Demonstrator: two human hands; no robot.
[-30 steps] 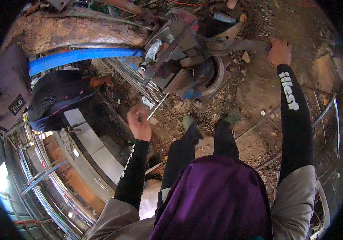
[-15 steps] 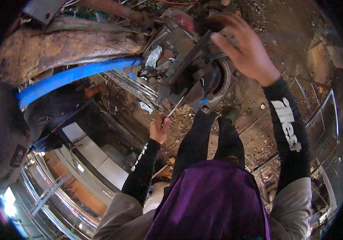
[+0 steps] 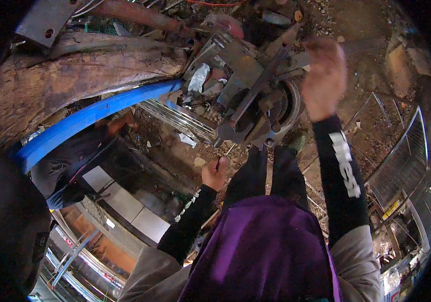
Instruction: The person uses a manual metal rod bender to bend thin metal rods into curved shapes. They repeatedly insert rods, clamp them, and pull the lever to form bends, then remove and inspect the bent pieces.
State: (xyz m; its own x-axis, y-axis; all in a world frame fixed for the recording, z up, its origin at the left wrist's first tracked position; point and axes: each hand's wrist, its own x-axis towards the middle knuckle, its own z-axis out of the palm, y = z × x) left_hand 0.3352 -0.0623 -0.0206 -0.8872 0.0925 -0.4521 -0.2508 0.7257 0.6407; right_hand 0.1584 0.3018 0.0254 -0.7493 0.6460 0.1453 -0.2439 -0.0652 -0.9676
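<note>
My left hand [image 3: 214, 172] is closed, thumb pressed to fingers, on a thin metal rod [image 3: 231, 149]. Only a short, pale length of the rod shows, pointing up toward a dark, rusty metal machine [image 3: 243, 65]. A long, dark bar [image 3: 258, 93] lies slantwise across this machine, beside a curved metal ring [image 3: 294, 103]. Right of the ring and bar hovers my right hand [image 3: 325, 75], smeared by motion. Its fingers are too blurred to read, and I make out nothing in it.
Bundled thin metal rods [image 3: 180, 118] lie left of the machine, below a blue metal beam [image 3: 97, 103] and a thick wooden log [image 3: 84, 75]. White panels [image 3: 127, 204] are at lower left. A metal mesh frame [image 3: 401, 156] leans at right. A purple cloth [image 3: 261, 251] covers my front.
My right hand has moved right and nearer, away from the bar's upper end. The dark bar's lower end has swung down toward me. My left hand has shifted slightly right.
</note>
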